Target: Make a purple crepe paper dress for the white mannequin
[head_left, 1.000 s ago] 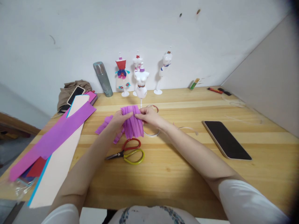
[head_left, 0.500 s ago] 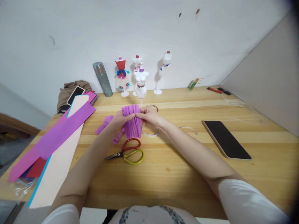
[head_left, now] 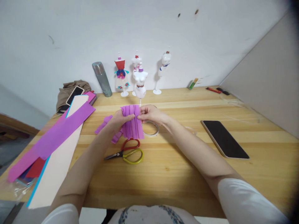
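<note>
A piece of pleated purple crepe paper (head_left: 132,127) is held up over the table between my two hands. My left hand (head_left: 120,119) grips its left side, thumb lying across the folds. At the right edge, my right hand (head_left: 149,114) pinches the paper between thumb and fingers. Scissors (head_left: 125,154) with one red and one yellow handle lie just below the paper. Purple scraps (head_left: 104,124) rest partly behind my left wrist. A roll of tape (head_left: 154,134) lies under my right hand, partly covered. A white mini mannequin (head_left: 140,84) stands just behind the paper.
Long crepe paper sheets (head_left: 58,137) cover the table's left side. More mini mannequins (head_left: 121,73) and a thermos flask (head_left: 102,79) stand by the wall. A large phone (head_left: 224,139) lies at right. A green-and-yellow tube (head_left: 193,84) leans at the back.
My right hand has moved slightly right along the paper's edge. The paper's lower right side has spread a little wider, its pleats shifting. The view has moved slightly.
</note>
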Demonstrator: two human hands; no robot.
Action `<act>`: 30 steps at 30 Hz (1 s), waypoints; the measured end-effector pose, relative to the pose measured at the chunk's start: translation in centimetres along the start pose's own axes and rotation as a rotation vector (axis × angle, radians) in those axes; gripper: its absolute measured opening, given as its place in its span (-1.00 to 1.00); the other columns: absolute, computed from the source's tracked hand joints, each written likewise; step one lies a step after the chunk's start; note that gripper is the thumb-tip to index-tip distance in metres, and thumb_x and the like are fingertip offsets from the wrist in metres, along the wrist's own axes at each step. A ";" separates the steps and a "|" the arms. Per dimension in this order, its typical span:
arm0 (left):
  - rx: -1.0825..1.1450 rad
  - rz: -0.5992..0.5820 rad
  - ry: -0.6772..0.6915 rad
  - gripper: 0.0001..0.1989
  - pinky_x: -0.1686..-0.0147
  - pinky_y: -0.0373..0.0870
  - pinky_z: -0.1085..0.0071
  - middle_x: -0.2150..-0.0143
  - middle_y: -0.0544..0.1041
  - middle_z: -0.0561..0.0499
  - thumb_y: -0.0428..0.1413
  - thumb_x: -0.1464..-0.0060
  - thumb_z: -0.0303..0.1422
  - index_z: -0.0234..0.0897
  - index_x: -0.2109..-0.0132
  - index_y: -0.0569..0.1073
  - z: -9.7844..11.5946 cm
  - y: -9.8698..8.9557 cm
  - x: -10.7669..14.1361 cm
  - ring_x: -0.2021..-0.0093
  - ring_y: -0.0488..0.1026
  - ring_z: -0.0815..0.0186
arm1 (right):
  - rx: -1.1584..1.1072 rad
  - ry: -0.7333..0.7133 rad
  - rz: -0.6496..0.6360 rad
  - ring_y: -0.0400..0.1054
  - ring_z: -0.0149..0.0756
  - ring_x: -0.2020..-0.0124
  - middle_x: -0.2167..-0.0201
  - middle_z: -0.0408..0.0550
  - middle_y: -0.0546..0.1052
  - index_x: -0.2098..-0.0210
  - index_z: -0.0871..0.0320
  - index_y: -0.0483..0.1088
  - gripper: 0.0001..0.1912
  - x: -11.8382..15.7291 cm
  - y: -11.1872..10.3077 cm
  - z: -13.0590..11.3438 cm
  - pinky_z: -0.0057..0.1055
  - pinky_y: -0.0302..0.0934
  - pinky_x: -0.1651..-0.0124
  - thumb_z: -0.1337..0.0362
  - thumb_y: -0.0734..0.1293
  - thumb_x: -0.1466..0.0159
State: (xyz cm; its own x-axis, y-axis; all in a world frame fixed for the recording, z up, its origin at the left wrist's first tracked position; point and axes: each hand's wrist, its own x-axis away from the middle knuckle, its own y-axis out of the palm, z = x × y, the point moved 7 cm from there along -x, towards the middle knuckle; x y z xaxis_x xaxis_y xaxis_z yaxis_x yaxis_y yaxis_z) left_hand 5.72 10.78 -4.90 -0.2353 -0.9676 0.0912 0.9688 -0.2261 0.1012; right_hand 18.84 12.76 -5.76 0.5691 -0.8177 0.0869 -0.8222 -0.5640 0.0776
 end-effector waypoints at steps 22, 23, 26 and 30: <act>-0.036 -0.144 0.190 -0.58 0.12 0.50 0.25 0.19 0.65 -0.13 0.40 0.16 -0.26 -0.35 0.13 0.58 4.8 5.0 -0.8 0.18 0.59 0.13 | 0.124 -0.196 0.107 0.04 -0.55 0.65 0.70 -0.32 0.27 0.52 0.16 0.37 -0.65 3.1 -2.4 -5.9 -0.50 -0.11 0.57 0.09 0.54 0.08; -0.022 -0.134 0.186 -0.58 0.11 0.49 0.26 0.20 0.65 -0.12 0.41 0.18 -0.27 -0.35 0.14 0.58 4.7 4.9 -0.9 0.18 0.59 0.14 | 0.120 -0.199 0.130 0.03 -0.55 0.65 0.70 -0.33 0.25 0.51 0.15 0.36 -0.64 3.1 -2.5 -5.9 -0.50 -0.13 0.57 0.10 0.54 0.10; 0.050 -0.132 0.162 -0.57 0.09 0.47 0.27 0.22 0.64 -0.09 0.43 0.23 -0.29 -0.35 0.16 0.58 4.1 4.6 -1.0 0.20 0.58 0.18 | 0.119 -0.221 0.200 0.04 -0.55 0.63 0.68 -0.34 0.24 0.51 0.14 0.33 -0.62 3.1 -2.8 -6.1 -0.50 -0.13 0.55 0.14 0.56 0.14; 0.122 -0.141 0.091 -0.59 0.13 0.47 0.28 0.27 0.64 -0.07 0.45 0.26 -0.33 -0.37 0.21 0.58 3.0 3.9 -1.1 0.27 0.57 0.22 | 0.135 -0.208 0.167 0.09 -0.53 0.61 0.66 -0.32 0.28 0.50 0.15 0.34 -0.64 2.9 -2.4 -5.8 -0.50 -0.09 0.54 0.12 0.54 0.09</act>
State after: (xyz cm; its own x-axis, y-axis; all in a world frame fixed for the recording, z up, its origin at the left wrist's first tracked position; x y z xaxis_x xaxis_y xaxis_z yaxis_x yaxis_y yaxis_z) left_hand 9.51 11.28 -1.61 -0.3544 -0.9348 -0.0220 0.9090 -0.3500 0.2262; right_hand 22.58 12.44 0.10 0.4217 -0.8989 -0.1190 -0.9067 -0.4182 -0.0545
